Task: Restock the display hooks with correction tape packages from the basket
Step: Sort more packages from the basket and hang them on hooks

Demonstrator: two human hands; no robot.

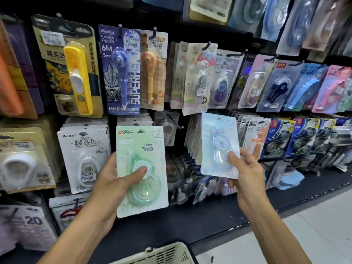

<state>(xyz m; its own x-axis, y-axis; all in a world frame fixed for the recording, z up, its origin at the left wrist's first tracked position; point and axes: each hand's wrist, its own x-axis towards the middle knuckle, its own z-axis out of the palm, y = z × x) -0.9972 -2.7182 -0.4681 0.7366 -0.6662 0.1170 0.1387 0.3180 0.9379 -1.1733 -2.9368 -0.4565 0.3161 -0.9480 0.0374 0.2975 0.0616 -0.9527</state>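
Note:
My left hand (112,178) grips a pale green correction tape package (142,168) by its left side, thumb across the clear blister, holding it upright before the display wall. My right hand (245,168) pinches a pale blue correction tape package (219,143) at its lower right corner, thumb on the blister. The blue package is raised in front of the middle row, just right of a bare black hook (176,123). The white basket (162,254) shows at the bottom edge, between my forearms; its contents are hidden.
Rows of packaged correction tapes hang on black hooks across the wall: a white BoBo stack (83,149) at left, dark blue packs (297,140) at right. A black base shelf (209,216) runs below, and pale floor (314,225) lies at lower right.

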